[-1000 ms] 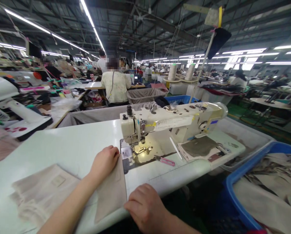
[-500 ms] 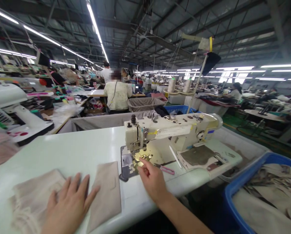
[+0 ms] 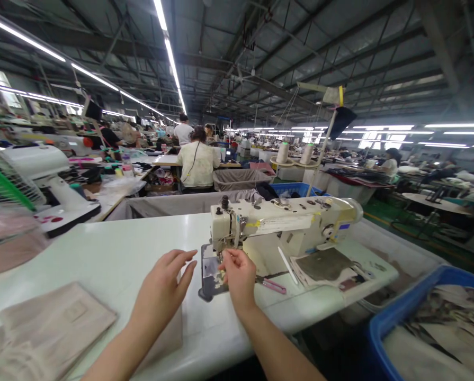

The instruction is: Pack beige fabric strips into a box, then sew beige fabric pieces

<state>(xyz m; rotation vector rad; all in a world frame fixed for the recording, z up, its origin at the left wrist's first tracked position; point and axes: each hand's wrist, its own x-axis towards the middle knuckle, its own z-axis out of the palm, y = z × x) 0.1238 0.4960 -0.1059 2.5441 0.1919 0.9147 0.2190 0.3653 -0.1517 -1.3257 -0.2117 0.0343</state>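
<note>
A cream sewing machine [image 3: 268, 222] stands on the pale green table. Close by its needle is my right hand [image 3: 240, 278], fingers pinched together; anything held there is too small to make out. My left hand [image 3: 163, 288] hovers left of the needle plate [image 3: 211, 267], thumb and fingers apart, nothing visible between them. Beneath my left forearm lies a beige fabric piece [image 3: 169, 338], mostly hidden. Farther left rests a folded stack of beige fabric [image 3: 57, 328] with a small rectangle on its top piece.
Pink-handled snips [image 3: 274, 286] and a white pen [image 3: 287, 264] lie right of the needle area. Folded fabric [image 3: 324, 264] sits beside the machine's base. A blue bin [image 3: 379, 328] of fabric pieces stands right. A white fan [image 3: 42, 169] is at left; a co-worker [image 3: 198, 161] sits ahead.
My left hand has lifted off the beige fabric and moved right toward the needle. My right hand has shifted slightly up, its pointing finger now drawn into a pinch. The view has shifted slightly.
</note>
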